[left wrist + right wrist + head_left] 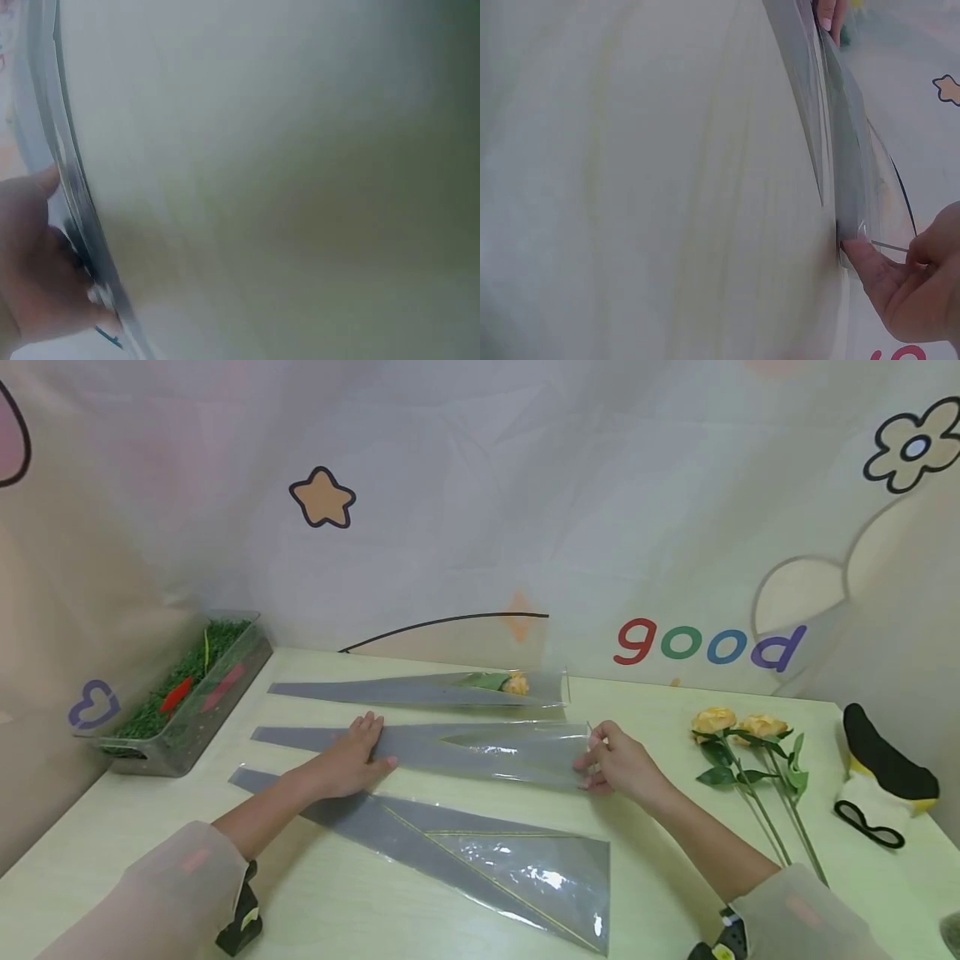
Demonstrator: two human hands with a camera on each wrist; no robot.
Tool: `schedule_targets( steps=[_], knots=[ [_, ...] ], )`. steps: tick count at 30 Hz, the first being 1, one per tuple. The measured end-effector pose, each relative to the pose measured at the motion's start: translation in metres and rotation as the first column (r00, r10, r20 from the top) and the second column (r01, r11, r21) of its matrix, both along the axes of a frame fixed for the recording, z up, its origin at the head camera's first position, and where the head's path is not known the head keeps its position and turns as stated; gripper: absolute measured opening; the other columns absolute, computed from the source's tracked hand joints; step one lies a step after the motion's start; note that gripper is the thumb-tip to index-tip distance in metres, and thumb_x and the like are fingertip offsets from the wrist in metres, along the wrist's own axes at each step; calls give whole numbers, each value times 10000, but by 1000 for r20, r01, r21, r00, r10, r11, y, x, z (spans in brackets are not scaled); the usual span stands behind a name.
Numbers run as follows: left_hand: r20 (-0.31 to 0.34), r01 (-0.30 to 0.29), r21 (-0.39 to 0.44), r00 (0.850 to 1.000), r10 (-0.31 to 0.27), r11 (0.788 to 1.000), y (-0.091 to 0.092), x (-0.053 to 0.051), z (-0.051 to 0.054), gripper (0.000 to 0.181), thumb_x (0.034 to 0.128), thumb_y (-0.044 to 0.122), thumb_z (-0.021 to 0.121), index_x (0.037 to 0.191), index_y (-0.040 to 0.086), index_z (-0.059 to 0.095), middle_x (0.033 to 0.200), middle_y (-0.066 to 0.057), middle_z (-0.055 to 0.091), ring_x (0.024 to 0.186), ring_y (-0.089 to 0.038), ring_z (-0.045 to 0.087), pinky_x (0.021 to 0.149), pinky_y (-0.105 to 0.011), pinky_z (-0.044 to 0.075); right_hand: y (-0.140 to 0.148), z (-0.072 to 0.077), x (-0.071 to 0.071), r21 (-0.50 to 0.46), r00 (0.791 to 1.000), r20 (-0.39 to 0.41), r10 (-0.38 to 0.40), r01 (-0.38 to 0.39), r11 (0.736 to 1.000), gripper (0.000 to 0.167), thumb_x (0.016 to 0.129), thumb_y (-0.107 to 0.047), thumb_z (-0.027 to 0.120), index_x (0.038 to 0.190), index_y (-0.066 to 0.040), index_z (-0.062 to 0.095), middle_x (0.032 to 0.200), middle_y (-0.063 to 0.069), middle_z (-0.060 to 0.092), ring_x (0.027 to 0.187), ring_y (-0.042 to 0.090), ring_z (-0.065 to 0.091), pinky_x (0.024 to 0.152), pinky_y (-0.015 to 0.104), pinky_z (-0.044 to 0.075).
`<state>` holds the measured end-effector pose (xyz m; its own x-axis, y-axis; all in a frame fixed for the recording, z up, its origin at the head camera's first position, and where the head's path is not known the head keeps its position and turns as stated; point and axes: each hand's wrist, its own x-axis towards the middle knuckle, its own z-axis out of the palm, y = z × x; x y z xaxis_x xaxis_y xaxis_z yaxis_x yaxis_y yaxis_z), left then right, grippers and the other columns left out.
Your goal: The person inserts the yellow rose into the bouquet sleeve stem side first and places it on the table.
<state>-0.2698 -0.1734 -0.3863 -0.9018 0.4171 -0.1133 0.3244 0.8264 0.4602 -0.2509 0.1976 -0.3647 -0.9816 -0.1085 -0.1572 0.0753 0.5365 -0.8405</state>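
Note:
A long tapered flower sleeve (480,752), grey with a clear front, lies across the middle of the table. My left hand (351,758) presses flat on its narrow part; in the left wrist view the hand (41,262) reaches over the sleeve's edge. At the wide mouth, my right hand (622,764) pinches the clear edge, also seen in the right wrist view with the thumb (870,266) on the film. Behind lies a second sleeve (375,690) with a yellow rose (515,683) inside. Nearest me is a third sleeve (450,852) with gold lines, lying flat.
Two yellow roses (738,724) with green stems lie to the right. Beyond them is a black and white object (888,768) with a black loop. At the left back stands a clear bin (225,710) holding green turf and a red item. A printed cloth (465,510) hangs behind.

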Motion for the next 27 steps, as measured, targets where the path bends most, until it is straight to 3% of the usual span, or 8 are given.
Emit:
schedule_targets(
  steps=[5,8,12,17,20,27],
  knots=[
    [21,-64,-89,998,66,994,-4,-1,3,744,983,411,393,1439,-93,92,1484,-283,-12,1352,-409,-26,951,-689,-65,3,0,2,30,999,-34,14,-13,999,161,1030,-153,287,1019,1,333,1009,229,622,648,185,604,605,312,524],
    [22,-57,-90,998,60,994,-1,-1,7,756,979,415,404,1439,-93,84,1482,-285,-22,1351,-409,-27,951,-690,-61,3,1,1,43,999,-40,20,-18,999,143,1027,-141,284,1019,-7,331,1006,227,620,645,180,600,600,308,519],
    [-50,-27,-89,998,23,996,11,-4,16,758,975,406,423,1444,-84,82,1489,-270,-3,1360,-387,-13,975,-673,-29,1,2,0,58,998,-49,26,-23,998,113,1021,-117,285,1011,-16,334,991,220,623,650,182,614,596,306,520],
    [-167,26,-63,985,-36,998,42,-10,35,718,970,362,462,1455,-47,126,1504,-215,44,1376,-324,16,1024,-615,28,-1,5,-1,77,997,-60,48,-43,996,129,1024,-130,286,1010,-12,336,995,222,625,656,195,622,597,311,513],
    [-206,56,-42,977,-63,998,67,-13,43,686,963,349,485,1451,-31,187,1503,-190,96,1378,-296,58,1041,-580,60,-1,6,-3,83,996,-69,57,-51,995,141,1026,-144,289,1016,-11,335,999,216,628,655,195,616,598,309,507],
    [-230,183,-24,956,-183,983,127,-11,40,662,967,338,480,1456,-7,196,1517,-142,95,1381,-256,83,1066,-518,103,-2,3,1,74,997,-36,68,-65,995,125,1028,-150,290,992,-34,317,986,194,642,626,185,589,582,294,495]
  ],
)
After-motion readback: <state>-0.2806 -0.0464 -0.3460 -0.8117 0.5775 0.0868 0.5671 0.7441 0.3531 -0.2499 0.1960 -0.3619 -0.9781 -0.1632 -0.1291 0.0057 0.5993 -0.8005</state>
